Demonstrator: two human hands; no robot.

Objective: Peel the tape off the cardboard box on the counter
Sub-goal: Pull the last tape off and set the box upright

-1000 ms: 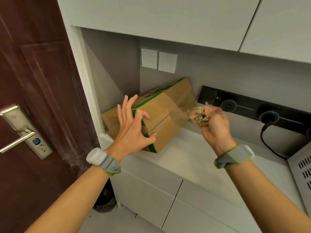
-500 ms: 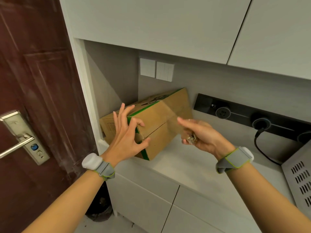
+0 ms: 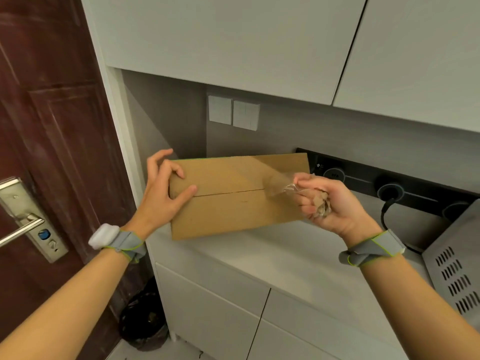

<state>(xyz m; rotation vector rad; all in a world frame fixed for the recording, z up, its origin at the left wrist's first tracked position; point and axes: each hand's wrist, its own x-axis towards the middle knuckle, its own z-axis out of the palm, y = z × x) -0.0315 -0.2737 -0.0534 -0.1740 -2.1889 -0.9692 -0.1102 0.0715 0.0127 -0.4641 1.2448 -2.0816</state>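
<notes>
The brown cardboard box (image 3: 233, 206) stands on the white counter (image 3: 272, 261) with its broad seamed face toward me. My left hand (image 3: 161, 193) grips the box's upper left corner, thumb on the front face and fingers curled over the edge. My right hand (image 3: 327, 203) is at the box's right end and holds a crumpled wad of clear tape (image 3: 320, 207). A stretched strip of that tape runs from my fingers back to the box face near the seam.
A black socket strip (image 3: 389, 188) with a plugged cable runs along the back wall. A grey vented appliance (image 3: 457, 266) stands at the right. Wall switches (image 3: 233, 113) sit above the box. A brown door (image 3: 52, 152) is left, a black bin bag (image 3: 145, 326) on the floor.
The box has been turned from a tilted corner-on pose so its broad seamed face points at me. My left hand shifted to its upper left corner; my right hand pulled the tape rightward.
</notes>
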